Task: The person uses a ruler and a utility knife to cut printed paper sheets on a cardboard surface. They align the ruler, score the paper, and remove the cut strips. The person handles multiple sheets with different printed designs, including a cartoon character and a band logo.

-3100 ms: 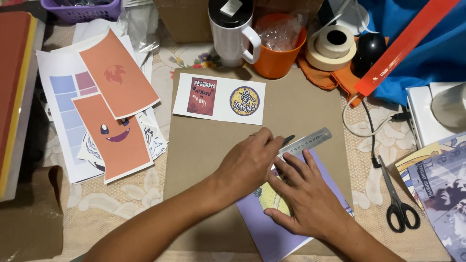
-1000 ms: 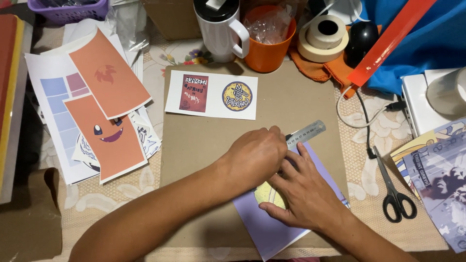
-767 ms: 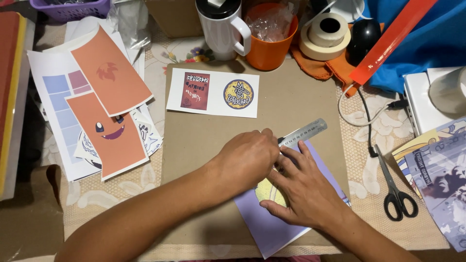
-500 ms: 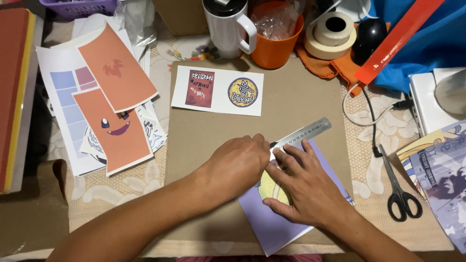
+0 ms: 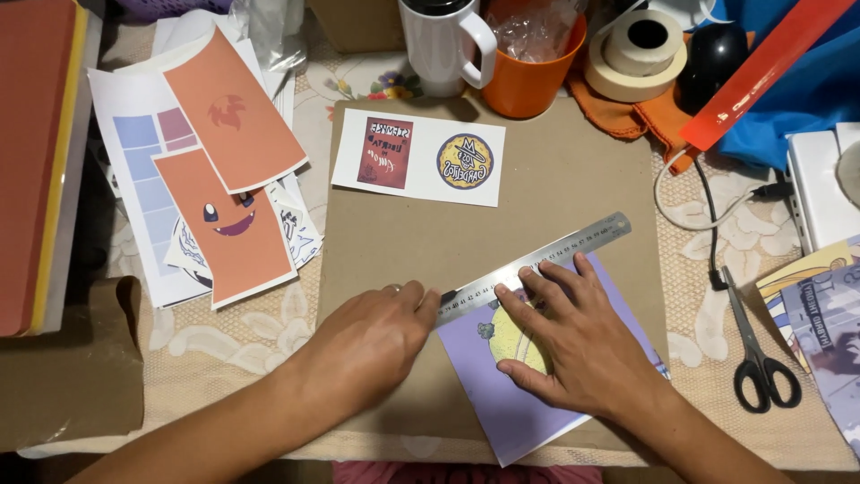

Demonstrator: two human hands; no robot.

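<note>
Lying slanted across the brown cardboard mat (image 5: 537, 170), the steel ruler (image 5: 546, 263) is resting along the upper edge of the purple print (image 5: 502, 403), which has a yellow round picture on it. The right hand (image 5: 573, 345) is lying flat and open on this print, with its fingers spread and the fingertips (image 5: 582, 263) pressing on the ruler. The left hand (image 5: 372, 345) is closed loosely at the lower end of the ruler; I cannot tell what it is gripping, because only a small dark tip is showing beside the thumb. Higher on the mat, a white sheet (image 5: 418, 157) with 2 printed designs is lying. Left of the mat, orange prints (image 5: 228, 170) are overlapping on the surface. Behind the mat, a white mug (image 5: 443, 45) and an orange cup (image 5: 533, 67) are standing side by side. Black scissors (image 5: 757, 354) are lying to the right.
</note>
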